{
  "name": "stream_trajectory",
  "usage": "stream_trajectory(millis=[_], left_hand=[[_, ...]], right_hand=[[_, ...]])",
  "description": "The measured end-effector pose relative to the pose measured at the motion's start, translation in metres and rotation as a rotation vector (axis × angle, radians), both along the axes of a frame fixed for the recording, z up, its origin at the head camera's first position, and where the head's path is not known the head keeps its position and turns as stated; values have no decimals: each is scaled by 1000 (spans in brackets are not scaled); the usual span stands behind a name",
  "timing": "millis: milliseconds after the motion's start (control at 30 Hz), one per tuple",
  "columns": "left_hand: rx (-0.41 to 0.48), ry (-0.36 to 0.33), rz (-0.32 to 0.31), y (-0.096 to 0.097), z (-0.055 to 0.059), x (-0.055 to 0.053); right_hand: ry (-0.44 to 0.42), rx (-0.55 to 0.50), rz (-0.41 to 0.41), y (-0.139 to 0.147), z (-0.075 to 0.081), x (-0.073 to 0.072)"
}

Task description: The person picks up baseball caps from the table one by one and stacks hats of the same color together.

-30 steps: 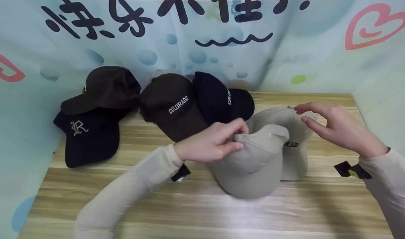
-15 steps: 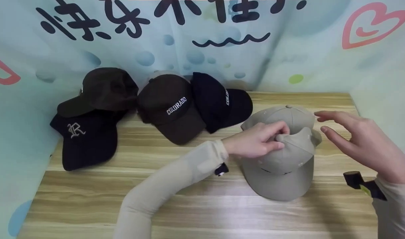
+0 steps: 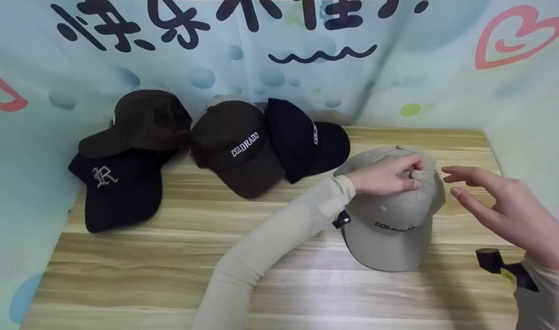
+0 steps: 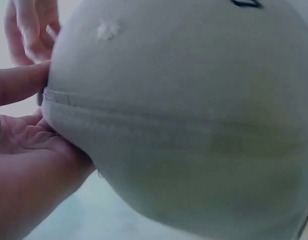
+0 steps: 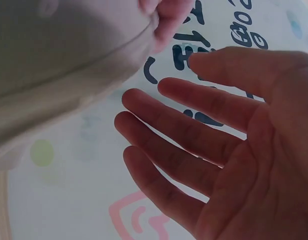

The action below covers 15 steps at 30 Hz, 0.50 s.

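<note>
My left hand pinches the top of a beige baseball cap with dark lettering on its front. That cap sits over or right in front of a second beige cap, whose crown shows behind it; how far they nest is hidden. In the left wrist view the held cap fills most of the picture, with the thumb and fingers at its crown. My right hand hovers just right of the caps, its fingers spread and relaxed; the right wrist view shows that hand apart from the cap.
A brown COLORADO cap and a navy cap lean together at the back. At the left, another brown cap lies on a navy cap with an R. A printed backdrop borders the wooden table.
My left hand has carried the front beige cap rightward, so it now covers most of the cap behind. My right hand has drawn back to the right and slightly down.
</note>
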<state>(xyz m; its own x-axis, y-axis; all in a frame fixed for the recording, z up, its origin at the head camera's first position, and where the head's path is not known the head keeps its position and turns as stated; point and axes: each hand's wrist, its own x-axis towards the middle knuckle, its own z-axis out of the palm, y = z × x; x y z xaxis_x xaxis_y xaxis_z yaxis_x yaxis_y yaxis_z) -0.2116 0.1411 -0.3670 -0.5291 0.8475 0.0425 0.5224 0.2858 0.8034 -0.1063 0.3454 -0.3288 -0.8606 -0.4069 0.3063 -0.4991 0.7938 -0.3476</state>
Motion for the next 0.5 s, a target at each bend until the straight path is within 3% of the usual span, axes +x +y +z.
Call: stream_trajectory(millis=[100, 233, 367, 500], left_hand=[[-15, -1, 18, 10, -5, -4], [-71, 57, 65, 16, -12, -10], [-178, 126, 191, 15, -18, -15], [-264, 122, 294, 13, -23, -20]], right_hand=[[-27, -22, 10, -2, -3, 3], [-39, -52, 26, -3, -9, 5], [-60, -45, 24, -2, -18, 5], [-90, -37, 6, -2, -29, 6]])
